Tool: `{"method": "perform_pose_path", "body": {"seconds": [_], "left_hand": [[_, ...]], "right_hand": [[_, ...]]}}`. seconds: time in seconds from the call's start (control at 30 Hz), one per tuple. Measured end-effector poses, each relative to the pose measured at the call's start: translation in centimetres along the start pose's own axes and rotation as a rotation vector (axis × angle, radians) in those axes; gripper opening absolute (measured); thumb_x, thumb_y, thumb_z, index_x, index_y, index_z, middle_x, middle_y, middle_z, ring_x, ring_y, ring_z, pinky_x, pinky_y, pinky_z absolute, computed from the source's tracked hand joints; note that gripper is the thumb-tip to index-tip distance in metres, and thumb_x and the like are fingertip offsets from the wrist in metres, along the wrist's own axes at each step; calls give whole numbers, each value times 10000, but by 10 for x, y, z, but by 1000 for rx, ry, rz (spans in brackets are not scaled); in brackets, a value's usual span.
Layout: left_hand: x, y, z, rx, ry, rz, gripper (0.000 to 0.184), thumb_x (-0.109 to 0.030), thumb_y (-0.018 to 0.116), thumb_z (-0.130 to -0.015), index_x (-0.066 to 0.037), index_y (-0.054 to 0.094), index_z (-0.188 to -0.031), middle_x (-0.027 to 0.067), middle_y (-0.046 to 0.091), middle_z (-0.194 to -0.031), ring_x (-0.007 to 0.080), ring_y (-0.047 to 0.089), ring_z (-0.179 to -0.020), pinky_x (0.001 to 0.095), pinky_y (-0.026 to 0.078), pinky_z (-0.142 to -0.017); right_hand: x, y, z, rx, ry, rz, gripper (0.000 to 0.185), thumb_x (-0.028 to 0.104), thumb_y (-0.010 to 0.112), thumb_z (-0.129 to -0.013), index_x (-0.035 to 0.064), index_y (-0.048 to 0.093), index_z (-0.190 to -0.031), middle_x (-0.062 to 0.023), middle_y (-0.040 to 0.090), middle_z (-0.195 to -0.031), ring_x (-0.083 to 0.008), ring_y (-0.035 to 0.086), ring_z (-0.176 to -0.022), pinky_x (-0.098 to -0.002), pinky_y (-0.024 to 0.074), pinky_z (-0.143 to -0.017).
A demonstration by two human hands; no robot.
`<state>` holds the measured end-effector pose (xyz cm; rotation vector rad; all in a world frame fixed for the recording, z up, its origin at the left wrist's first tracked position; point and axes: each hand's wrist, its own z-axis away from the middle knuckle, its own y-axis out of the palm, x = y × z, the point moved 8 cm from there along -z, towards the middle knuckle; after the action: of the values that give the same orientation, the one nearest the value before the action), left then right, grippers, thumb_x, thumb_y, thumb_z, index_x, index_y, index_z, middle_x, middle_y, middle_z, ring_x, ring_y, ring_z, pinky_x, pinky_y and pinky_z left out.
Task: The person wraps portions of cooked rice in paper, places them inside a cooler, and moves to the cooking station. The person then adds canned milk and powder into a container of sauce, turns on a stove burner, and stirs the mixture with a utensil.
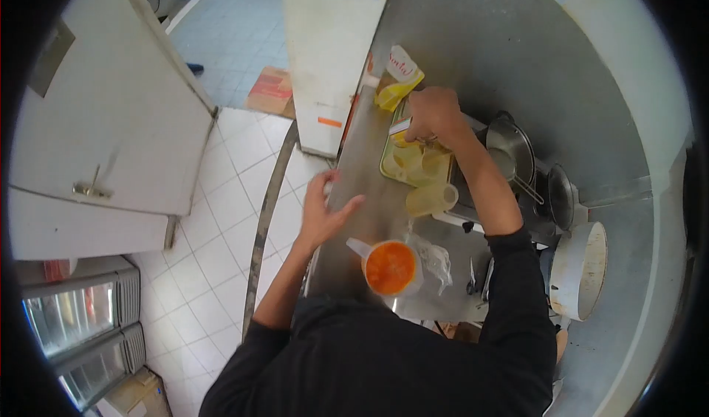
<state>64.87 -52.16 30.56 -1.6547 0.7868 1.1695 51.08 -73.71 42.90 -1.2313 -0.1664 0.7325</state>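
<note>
Head view: I have the right hand (434, 113) over a shallow rectangular tray with a pale yellow-green rim (384, 167), knuckles up and fingers curled down beside a small white-edged, orange-yellow object (400, 127). I cannot tell whether they grip it or only touch it, since the hand hides the contact. The left hand (323, 214) is at the front edge of the grey metal counter (369, 210), thumb spread wide from the fingers, with nothing in it that I can make out.

For neat work here I would favour a fingertip pinch from straight above, because the yellow translucent plastic vessels (406, 164) crowd close under the hand and would probably tip at a knock. I would carry the forearm high, clear of the round steel pan (517, 133) next to it, and use the free left hand to steady the tray.

The white-edged object lies at the tray's left side, near a yellow-and-white printed pouch (399, 81); its pale edge catches the light, the rest is hidden. A yellow translucent cylinder (428, 201) seems to lie sideways by the tray's near edge, round mouth facing right.
</note>
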Motion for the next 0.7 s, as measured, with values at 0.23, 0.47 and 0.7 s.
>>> {"method": "perform_pose_path", "body": {"seconds": [0.23, 0.47, 0.7], "left_hand": [[-26, 16, 35, 93, 195, -22, 757, -329, 913, -584, -52, 570, -1199, 150, 625, -1168, 332, 578, -1143, 440, 400, -1026], [70, -69, 143, -4, -56, 82, 613, -178, 886, -616, -22, 602, -1137, 153, 691, -1022, 292, 692, -925, 370, 540, -822], [95, -96, 191, 6, -78, 84, 612, -146, 883, -623, -13, 609, -1154, 162, 689, -1059, 298, 691, -977, 362, 545, -858]], "right_hand": [[160, 38, 109, -10, -302, -283, 393, 340, 776, -527, 70, 736, -810, -174, 703, -769, -355, 704, -798, -429, 551, -711], [280, 57, 177, -128, -529, -519, 336, 272, 780, -718, 42, 692, -947, -141, 668, -866, -365, 672, -822, -456, 534, -701], [338, 84, 226, -241, -720, -424, 198, 107, 640, -783, 9, 702, -943, -152, 618, -1049, -306, 590, -1040, -404, 566, -719]]}}
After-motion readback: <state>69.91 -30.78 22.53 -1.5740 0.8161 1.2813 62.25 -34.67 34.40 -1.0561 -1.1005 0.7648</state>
